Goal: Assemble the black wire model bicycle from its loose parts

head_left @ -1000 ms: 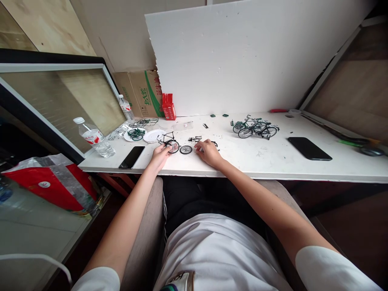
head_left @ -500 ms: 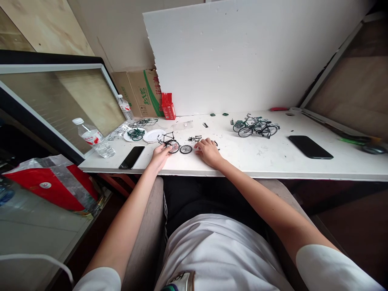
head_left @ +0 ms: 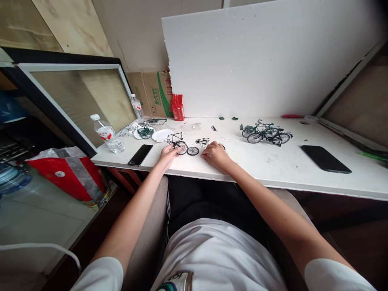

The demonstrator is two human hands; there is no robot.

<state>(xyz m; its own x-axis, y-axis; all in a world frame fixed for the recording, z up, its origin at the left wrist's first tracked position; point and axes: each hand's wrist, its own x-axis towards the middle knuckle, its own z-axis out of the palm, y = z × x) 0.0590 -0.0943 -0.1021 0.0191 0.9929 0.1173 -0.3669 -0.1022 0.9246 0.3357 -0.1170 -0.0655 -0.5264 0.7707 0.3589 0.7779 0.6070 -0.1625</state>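
Bike frame (head_left: 176, 140), gripped in my left hand (head_left: 166, 157), probably for steadiness, sits beside a loose wheel (head_left: 193, 150) within reach between both hands, though from here I cannot tell whether my right hand (head_left: 218, 156) grips anything.

A makeshift work corner: white tabletop (head_left: 257, 163), small bicycle parts (head_left: 202, 141), a rough-edged white board (head_left: 242, 60) and a cardboard box (head_left: 148, 91) behind.

Bike frame (head_left: 176, 139) in L hand (head_left: 167, 156): metal or plastic, can't tell. Wheel (head_left: 193, 151) just R of grip: matt, looks plastic. L of grip: phone (head_left: 140, 155), glossy face; bottle (head_left: 106, 134), clear shiny plastic. Beyond grip: matt cardbd box (head_left: 151, 93); foam board (head_left: 242, 60), smooth face, rough L edge. Table (head_left: 260, 167) under grip: smooth.
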